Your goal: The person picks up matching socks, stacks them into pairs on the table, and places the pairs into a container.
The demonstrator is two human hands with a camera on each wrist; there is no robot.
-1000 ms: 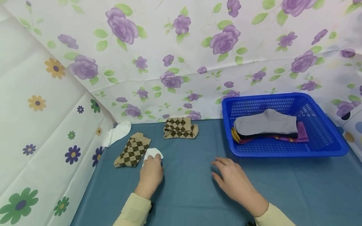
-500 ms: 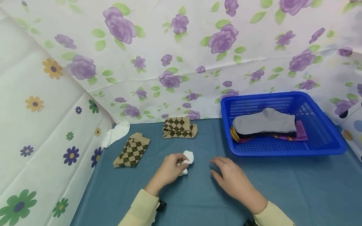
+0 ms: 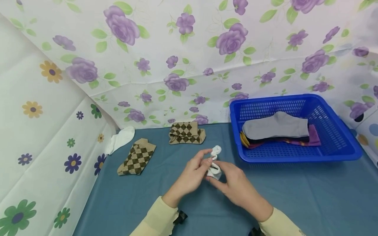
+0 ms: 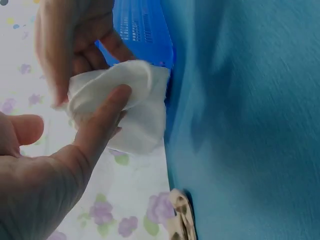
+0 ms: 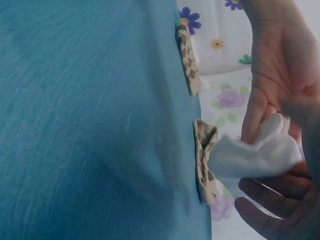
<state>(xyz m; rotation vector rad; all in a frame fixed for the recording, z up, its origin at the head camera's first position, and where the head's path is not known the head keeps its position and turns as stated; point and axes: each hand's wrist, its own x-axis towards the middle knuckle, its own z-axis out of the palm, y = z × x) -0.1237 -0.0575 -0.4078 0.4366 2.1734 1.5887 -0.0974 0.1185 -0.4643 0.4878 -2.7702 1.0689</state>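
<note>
Between both hands, above the blue cloth, is a bunched white sock (image 3: 214, 173). The left hand (image 3: 191, 173) pinches it between thumb and fingers, while the right hand (image 3: 238, 186) grips its near end from the other side. Seen from the left wrist, the white sock (image 4: 144, 125) hangs with its opening spread in a loop, a left finger across it. In the right wrist view the sock (image 5: 245, 159) is folded over between the two hands. A brown-and-beige argyle sock (image 3: 137, 158) lies flat to the left; another argyle sock (image 3: 186, 133), folded, lies behind the hands.
A second white sock (image 3: 121, 139) lies at the back left corner against the wall. At the right stands a blue plastic basket (image 3: 298, 159) holding a grey sock (image 3: 277, 127) over dark, purple and yellow ones. Flowered sheets (image 3: 141, 42) close off the back and left.
The left hand has picked up the white sock from beside the argyle sock and carried it right. The right hand, earlier resting with nothing in it, now grips the sock too.
</note>
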